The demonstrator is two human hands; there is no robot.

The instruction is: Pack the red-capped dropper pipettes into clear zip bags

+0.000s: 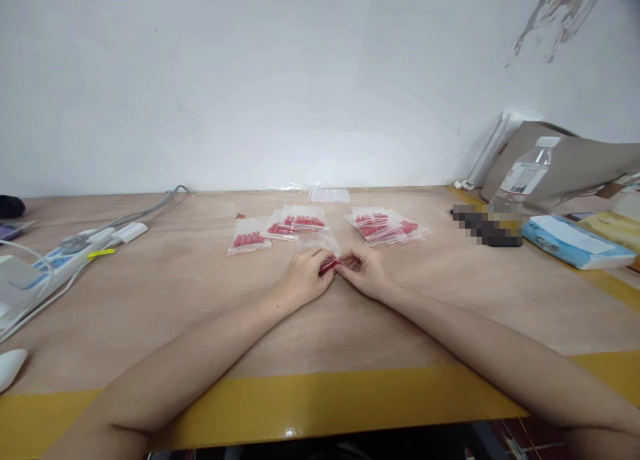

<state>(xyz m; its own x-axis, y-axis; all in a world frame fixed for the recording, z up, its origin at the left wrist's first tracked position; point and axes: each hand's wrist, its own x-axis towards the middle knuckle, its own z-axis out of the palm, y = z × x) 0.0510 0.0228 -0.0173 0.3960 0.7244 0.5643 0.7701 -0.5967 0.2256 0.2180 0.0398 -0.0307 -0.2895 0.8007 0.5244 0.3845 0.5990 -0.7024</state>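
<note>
My left hand [304, 276] and my right hand [364, 271] meet at the middle of the wooden table [200, 313]. Both pinch a small clear zip bag [320, 243] with red pieces [329, 266] showing between the fingertips. Just beyond the hands lie filled bags of red pieces: three on the left [277, 228] and a stacked pile on the right [385, 225]. An empty clear bag [329, 195] lies near the wall.
A white power strip with cables [75, 250] sits at the left. At the right are a plastic water bottle [525, 173], a blue tissue pack [570, 241] and a brown envelope [575, 160]. Yellow tape [320, 400] edges the table front.
</note>
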